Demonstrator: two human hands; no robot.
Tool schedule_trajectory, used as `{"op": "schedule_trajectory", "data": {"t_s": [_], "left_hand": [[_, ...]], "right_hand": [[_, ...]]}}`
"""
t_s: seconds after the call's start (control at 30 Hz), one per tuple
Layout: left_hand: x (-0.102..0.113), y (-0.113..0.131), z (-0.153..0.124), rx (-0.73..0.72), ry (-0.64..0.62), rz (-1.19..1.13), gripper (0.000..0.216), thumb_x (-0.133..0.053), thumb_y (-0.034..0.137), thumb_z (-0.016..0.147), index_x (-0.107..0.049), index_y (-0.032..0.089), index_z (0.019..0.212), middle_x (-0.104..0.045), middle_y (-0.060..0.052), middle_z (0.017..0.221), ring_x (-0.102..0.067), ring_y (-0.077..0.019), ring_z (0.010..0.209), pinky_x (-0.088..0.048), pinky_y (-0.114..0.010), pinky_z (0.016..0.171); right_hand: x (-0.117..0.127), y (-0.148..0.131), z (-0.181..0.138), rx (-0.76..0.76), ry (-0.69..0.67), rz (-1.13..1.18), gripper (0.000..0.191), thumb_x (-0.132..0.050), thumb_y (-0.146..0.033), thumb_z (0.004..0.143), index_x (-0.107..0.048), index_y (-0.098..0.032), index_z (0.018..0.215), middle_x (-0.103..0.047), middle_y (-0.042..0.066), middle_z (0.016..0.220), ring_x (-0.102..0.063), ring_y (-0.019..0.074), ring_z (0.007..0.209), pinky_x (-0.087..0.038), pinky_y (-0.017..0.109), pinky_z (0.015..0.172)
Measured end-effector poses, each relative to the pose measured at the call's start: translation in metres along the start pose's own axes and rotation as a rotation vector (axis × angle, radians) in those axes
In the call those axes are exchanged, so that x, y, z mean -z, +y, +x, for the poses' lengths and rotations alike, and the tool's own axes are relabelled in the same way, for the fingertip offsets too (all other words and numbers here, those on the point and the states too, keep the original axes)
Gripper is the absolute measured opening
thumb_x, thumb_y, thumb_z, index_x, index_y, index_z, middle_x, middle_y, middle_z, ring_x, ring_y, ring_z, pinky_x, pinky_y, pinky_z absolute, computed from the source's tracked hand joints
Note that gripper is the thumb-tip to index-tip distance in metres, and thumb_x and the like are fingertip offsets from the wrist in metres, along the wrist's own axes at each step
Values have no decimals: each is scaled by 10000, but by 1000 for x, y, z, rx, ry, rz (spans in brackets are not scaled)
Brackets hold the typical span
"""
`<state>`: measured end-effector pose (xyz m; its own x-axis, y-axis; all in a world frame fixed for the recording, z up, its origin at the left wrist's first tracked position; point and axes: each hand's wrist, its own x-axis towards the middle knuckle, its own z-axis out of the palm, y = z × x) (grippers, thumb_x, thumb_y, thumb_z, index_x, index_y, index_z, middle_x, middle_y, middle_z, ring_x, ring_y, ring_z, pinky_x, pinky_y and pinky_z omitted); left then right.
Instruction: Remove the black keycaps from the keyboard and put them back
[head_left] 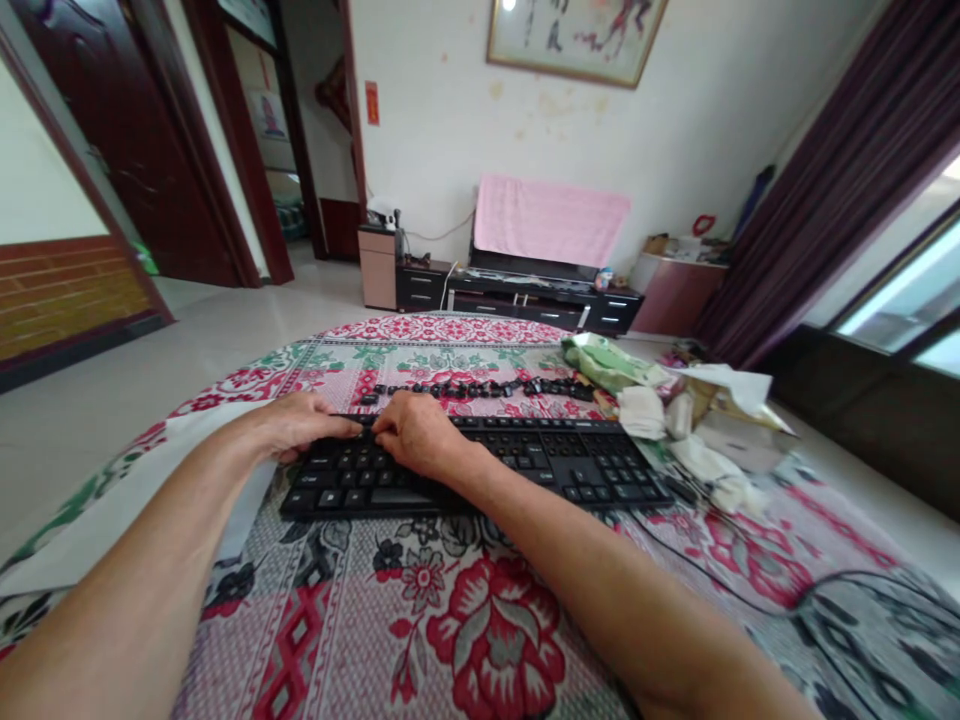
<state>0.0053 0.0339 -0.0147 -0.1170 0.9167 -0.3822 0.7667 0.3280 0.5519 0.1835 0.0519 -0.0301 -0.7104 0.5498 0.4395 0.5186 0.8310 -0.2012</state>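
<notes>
A black computer keyboard (525, 455) lies flat on the flowered tablecloth, with some of its upper key positions looking bare. My left hand (300, 425) is closed at its far left corner, the thumb stretched over the top keys and the other fingers curled by the left edge. Close beside it, my right hand (416, 430) is bent over the upper left keys with its fingertips pinched together. Whatever those fingertips hold is too small or hidden to make out. Behind the keyboard runs a row of loose black keycaps (480, 388).
White paper (142, 500) lies under my left forearm. To the right sit a green plastic bag (611, 362), crumpled white tissues (712, 470) and an open box. The keyboard's black cable (705, 570) trails right across the tablecloth (345, 640). A low cabinet stands beyond the table.
</notes>
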Motion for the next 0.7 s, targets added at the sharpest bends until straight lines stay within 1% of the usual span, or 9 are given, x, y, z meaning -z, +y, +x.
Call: {"op": "schedule_trajectory", "data": {"t_s": [0.03, 0.1, 0.2, 0.4, 0.57, 0.7], "left_hand": [[0, 0, 0, -16, -3, -31, 515, -494, 605, 477, -452, 175, 757, -280, 65, 436, -291, -62, 361, -188, -186, 336], [-1, -1, 0, -3, 2, -51, 526, -492, 617, 475, -438, 180, 764, -255, 73, 434, -274, -58, 365, -176, -181, 339], [-2, -3, 3, 28, -8, -33, 543, -492, 634, 462, -425, 188, 765, -255, 75, 432, -277, -60, 372, -176, -180, 341], [-1, -7, 9, 26, -17, -16, 515, -481, 634, 479, -418, 199, 747, -250, 75, 420, -268, -61, 369, -166, -179, 337], [0, -5, 6, 32, -30, -31, 509, -488, 626, 480, -409, 197, 741, -281, 70, 432, -292, -65, 376, -179, -177, 336], [0, -6, 7, 23, -15, -8, 509, -482, 625, 489, -412, 190, 744, -290, 69, 435, -292, -63, 375, -182, -175, 332]], "right_hand": [[0, -1, 0, 7, 2, -10, 205, -421, -181, 660, -612, -178, 734, -541, 28, 678, -462, 118, 693, -325, 213, 620], [2, -3, 0, 19, -1, -34, 204, -417, -179, 655, -606, -178, 732, -541, 32, 681, -461, 123, 687, -329, 217, 617], [5, -7, 0, -1, -26, -69, 205, -407, -174, 653, -594, -179, 737, -539, 41, 703, -458, 128, 665, -335, 223, 591], [9, -12, 1, -16, -81, -93, 208, -391, -177, 660, -566, -156, 771, -533, 63, 749, -460, 137, 672, -343, 230, 578], [8, -10, 3, -7, -95, -88, 248, -394, -189, 654, -561, -178, 838, -537, 64, 766, -461, 153, 710, -346, 245, 606], [7, -8, 4, -24, -111, -60, 261, -409, -200, 642, -570, -192, 848, -547, 60, 771, -460, 163, 748, -348, 255, 640]]}}
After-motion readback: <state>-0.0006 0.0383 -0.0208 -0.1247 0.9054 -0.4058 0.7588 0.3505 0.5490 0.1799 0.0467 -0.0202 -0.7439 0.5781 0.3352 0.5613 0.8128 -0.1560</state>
